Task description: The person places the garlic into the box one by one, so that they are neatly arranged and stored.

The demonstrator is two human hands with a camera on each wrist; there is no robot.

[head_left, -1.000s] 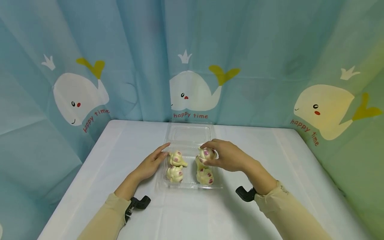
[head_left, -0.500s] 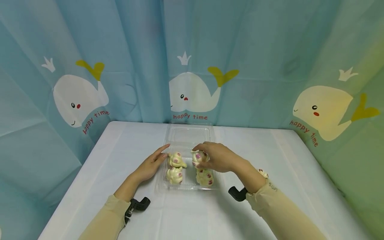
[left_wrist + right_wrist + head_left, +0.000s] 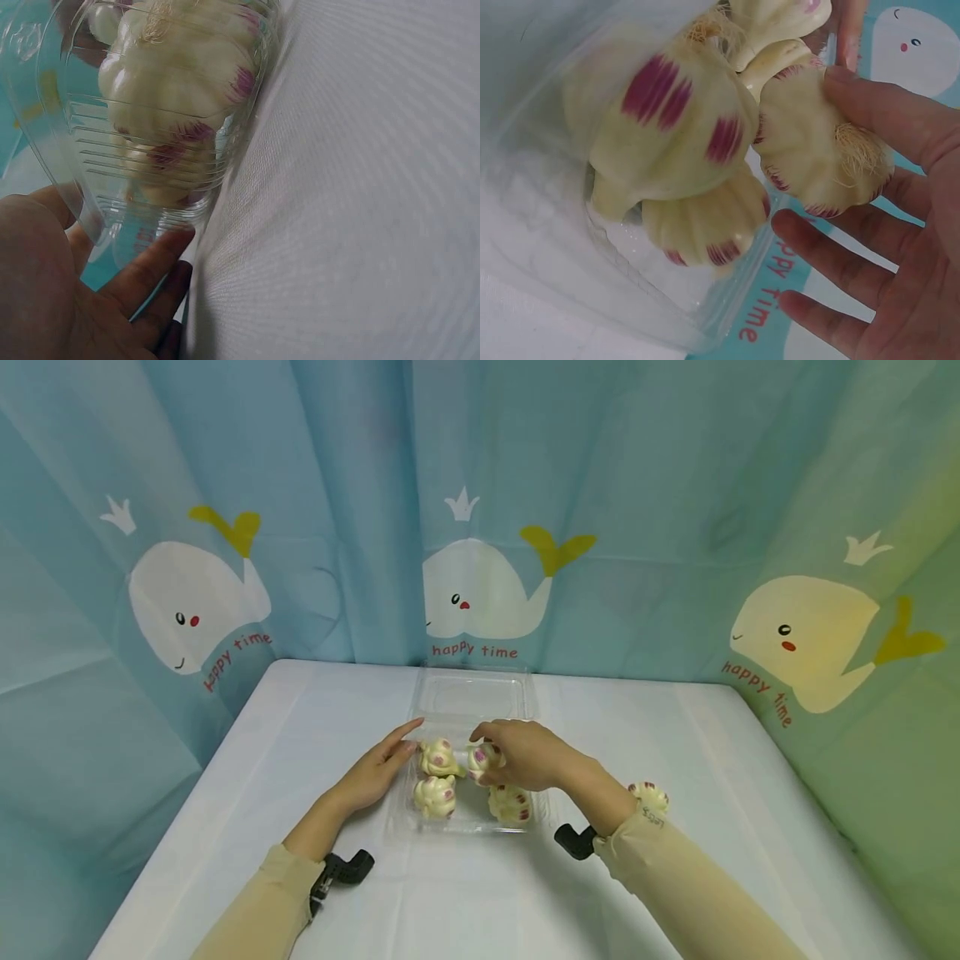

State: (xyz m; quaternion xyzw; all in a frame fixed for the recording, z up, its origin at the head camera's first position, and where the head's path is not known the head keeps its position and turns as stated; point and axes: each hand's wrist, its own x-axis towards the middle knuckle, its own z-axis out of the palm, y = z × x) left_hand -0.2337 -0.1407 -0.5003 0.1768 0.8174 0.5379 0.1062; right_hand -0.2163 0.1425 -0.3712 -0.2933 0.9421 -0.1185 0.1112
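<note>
Several pale garlic bulbs with purple marks lie in a clear plastic clamshell box (image 3: 468, 827). My right hand (image 3: 528, 752) pinches one garlic bulb (image 3: 817, 142) between thumb and fingers over the box's back right part, its roots turned toward the palm in the right wrist view. In front of it lies another bulb (image 3: 510, 804). Two more, a back bulb (image 3: 437, 757) and a front bulb (image 3: 435, 797), fill the left side. My left hand (image 3: 375, 777) rests at the box's left wall, fingers extended, fingertips right at the plastic in the left wrist view.
The box's lid (image 3: 472, 693) lies folded back toward the far table edge. One loose garlic bulb (image 3: 649, 795) sits on the white table (image 3: 450, 902), partly behind my right forearm. A blue curtain (image 3: 645, 485) with whale prints hangs behind the table.
My right hand has moved left with the garlic bulb, toward the middle of the box. The loose bulb on the right has come out from behind my forearm. My left hand stays in place.
</note>
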